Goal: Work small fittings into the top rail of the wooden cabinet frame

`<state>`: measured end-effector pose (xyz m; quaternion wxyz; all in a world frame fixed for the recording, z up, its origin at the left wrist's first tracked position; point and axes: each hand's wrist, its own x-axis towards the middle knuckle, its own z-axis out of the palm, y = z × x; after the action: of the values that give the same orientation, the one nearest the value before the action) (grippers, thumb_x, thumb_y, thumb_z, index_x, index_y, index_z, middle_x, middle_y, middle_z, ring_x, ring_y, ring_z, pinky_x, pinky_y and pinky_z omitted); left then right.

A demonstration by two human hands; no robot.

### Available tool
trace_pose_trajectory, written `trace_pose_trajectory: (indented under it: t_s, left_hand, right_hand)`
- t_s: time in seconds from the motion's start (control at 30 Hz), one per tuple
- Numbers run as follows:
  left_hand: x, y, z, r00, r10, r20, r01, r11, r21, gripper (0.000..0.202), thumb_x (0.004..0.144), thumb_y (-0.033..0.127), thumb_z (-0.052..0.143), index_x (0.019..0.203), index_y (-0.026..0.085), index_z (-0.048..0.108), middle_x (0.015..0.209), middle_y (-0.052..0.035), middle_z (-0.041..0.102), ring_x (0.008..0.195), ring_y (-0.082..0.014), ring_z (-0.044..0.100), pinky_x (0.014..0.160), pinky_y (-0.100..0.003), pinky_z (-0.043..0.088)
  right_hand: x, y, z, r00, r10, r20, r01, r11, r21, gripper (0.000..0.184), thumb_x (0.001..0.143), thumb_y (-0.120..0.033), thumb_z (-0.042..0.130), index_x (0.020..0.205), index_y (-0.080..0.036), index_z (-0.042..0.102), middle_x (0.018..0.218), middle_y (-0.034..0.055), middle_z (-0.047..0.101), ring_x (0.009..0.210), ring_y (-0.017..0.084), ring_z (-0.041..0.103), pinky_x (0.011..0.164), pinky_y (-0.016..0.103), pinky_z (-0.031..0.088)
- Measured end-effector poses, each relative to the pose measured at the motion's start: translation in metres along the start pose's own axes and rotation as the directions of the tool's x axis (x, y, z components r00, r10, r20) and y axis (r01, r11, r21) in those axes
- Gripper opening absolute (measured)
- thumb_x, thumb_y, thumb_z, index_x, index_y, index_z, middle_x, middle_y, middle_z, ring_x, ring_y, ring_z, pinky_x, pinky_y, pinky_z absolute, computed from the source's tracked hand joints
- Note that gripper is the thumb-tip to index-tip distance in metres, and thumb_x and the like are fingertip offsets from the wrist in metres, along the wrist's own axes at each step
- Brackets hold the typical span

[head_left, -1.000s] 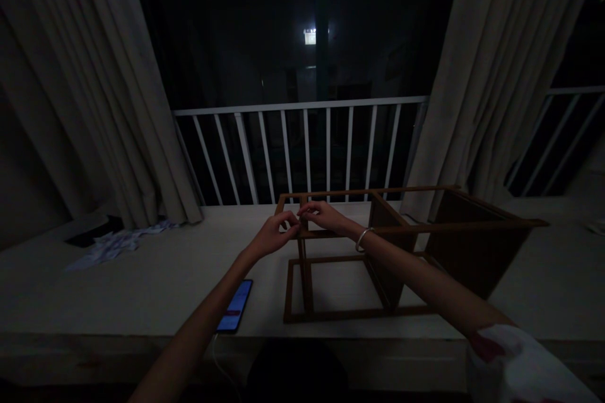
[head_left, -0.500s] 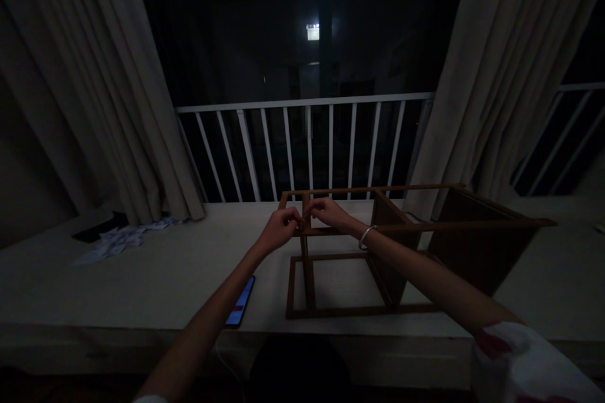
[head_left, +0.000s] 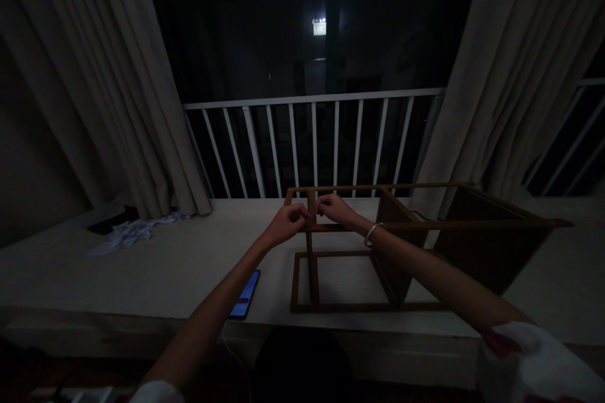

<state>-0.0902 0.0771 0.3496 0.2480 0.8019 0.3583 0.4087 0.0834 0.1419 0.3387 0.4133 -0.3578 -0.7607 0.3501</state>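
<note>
A brown wooden frame with panels, like a small shelf unit (head_left: 350, 308), lies on its side on the pale ledge (head_left: 155, 283). At its left end, my left hand (head_left: 287, 224) is closed in a pinch against the upper bar near a crosspiece. Just right of that crosspiece is my right hand (head_left: 333, 209), fingertips pinched close to the left ones. Whatever sits between the fingers is too small and dark to make out. A light bracelet (head_left: 371, 235) circles my right wrist.
A lit phone (head_left: 246, 294) with a white cable (head_left: 231, 349) lies near the ledge's front edge. Crumpled papers (head_left: 130, 232) are at the left. Behind stand a white railing (head_left: 314, 99), a dark window and curtains (head_left: 142, 88). A dark round shape (head_left: 302, 362) is below the ledge.
The view has shifted slightly, so everything appears a little further right. My right fingertips have drawn slightly away from the crosspiece; my left hand stays pinched at the bar.
</note>
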Motion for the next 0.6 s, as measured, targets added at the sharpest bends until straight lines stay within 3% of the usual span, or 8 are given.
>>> trace_pose_trajectory:
  t_s: [0.27, 0.6]
  left_hand:
    - [0.001, 0.0032, 0.0001, 0.999, -0.015, 0.042, 0.015, 1.0, 0.011, 0.022, 0.069, 0.028, 0.054, 0.082, 0.012, 0.057, 0.064, 0.0028, 0.049, 0.048, -0.0028, 0.036, 0.044, -0.015, 0.027]
    - [-0.002, -0.0014, 0.0007, 0.999, 0.006, 0.05, -0.004, 0.999, -0.047, 0.029, 0.073, 0.035, 0.053, 0.091, 0.012, 0.054, 0.063, 0.0021, 0.05, 0.054, -0.0056, 0.045, 0.049, -0.017, 0.035]
  right_hand:
    - [-0.0008, -0.0026, -0.0007, 0.999, -0.037, 0.028, 0.037, 0.999, 0.001, 0.017, 0.059, -0.011, 0.038, 0.055, -0.013, 0.055, 0.053, -0.001, 0.053, 0.053, 0.008, 0.047, 0.052, 0.019, 0.036]
    - [-0.0009, -0.0047, -0.0014, 0.999, -0.004, 0.051, 0.002, 1.0, 0.026, 0.015, 0.06, -0.012, 0.039, 0.056, -0.013, 0.054, 0.053, -0.0016, 0.051, 0.052, 0.007, 0.044, 0.051, 0.018, 0.035]
